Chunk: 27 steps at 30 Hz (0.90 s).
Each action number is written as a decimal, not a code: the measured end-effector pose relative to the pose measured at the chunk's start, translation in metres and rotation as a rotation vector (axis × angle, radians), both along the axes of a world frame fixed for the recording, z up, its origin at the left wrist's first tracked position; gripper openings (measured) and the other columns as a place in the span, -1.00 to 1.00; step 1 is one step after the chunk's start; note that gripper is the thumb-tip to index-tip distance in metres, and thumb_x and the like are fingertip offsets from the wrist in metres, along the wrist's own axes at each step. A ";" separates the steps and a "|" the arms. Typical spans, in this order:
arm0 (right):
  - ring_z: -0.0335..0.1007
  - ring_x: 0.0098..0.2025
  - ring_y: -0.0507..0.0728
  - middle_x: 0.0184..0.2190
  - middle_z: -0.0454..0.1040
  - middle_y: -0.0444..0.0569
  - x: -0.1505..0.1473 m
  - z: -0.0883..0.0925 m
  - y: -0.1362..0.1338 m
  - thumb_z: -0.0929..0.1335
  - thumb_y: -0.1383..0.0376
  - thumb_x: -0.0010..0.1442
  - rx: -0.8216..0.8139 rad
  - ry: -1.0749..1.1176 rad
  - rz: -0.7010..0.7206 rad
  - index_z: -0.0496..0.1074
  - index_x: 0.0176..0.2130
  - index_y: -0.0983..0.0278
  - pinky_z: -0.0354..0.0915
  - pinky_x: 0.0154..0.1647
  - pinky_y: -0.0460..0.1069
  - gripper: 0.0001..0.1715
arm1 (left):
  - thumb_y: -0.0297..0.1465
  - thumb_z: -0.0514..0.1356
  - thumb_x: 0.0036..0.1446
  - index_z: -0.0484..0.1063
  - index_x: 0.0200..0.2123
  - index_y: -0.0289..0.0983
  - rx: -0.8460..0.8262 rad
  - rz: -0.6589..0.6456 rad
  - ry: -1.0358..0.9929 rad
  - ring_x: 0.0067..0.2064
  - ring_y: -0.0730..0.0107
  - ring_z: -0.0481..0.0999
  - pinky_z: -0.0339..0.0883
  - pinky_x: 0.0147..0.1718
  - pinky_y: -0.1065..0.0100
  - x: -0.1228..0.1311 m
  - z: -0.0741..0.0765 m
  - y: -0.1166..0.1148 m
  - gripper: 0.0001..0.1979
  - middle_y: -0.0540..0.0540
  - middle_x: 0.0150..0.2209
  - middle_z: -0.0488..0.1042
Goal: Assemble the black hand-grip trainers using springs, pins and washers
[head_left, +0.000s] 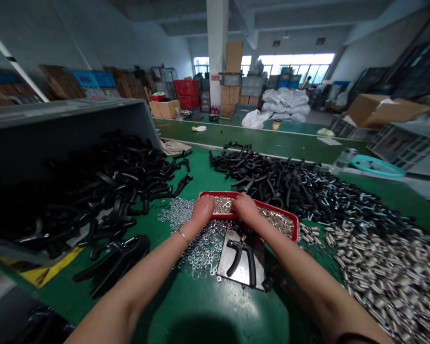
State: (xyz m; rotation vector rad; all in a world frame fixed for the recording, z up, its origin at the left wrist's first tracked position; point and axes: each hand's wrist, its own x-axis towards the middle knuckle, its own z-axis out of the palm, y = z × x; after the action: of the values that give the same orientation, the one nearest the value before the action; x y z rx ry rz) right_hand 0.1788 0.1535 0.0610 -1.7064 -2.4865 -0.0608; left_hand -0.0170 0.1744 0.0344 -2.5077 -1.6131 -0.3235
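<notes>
My left hand (203, 210) is at the left end of a red tray (225, 193) of small metal parts, its fingers bent down over the rim. My right hand (245, 208) reaches into the same tray near its right end, fingertips hidden among the parts. Between the hands a metal ring (228, 205) lies on the small parts. A second red tray (295, 229) with metal pins sits under my right wrist. Just below, a black clamp-like piece (251, 263) rests on a metal plate (226, 262). Loose nuts and rings (204, 248) cover the green table beside it.
Black handles (118, 186) spill from a grey crate (68, 112) on the left. More black parts (272, 181) are heaped behind the trays. Screws (354, 200) and metal cylinders (387, 277) spread across the right. A clear bottle (344, 160) lies farther back.
</notes>
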 end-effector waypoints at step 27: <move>0.24 -0.04 0.30 -0.13 0.52 0.22 0.009 -0.037 0.020 0.20 0.39 0.35 0.044 0.042 0.009 0.49 -0.14 0.38 0.10 -0.04 0.10 -0.71 | -0.47 0.03 0.36 0.44 -0.28 -0.32 0.086 -0.604 0.020 -0.23 0.19 0.40 0.22 -0.18 0.15 0.048 -0.037 -0.113 -0.79 -0.13 -0.31 0.44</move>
State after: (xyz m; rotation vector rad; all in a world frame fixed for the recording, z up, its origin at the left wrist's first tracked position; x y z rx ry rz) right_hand 0.1878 0.1738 0.0241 -1.6621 -2.4442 -0.0768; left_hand 0.0314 0.0614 -0.0022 -2.8569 -0.7741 -0.4145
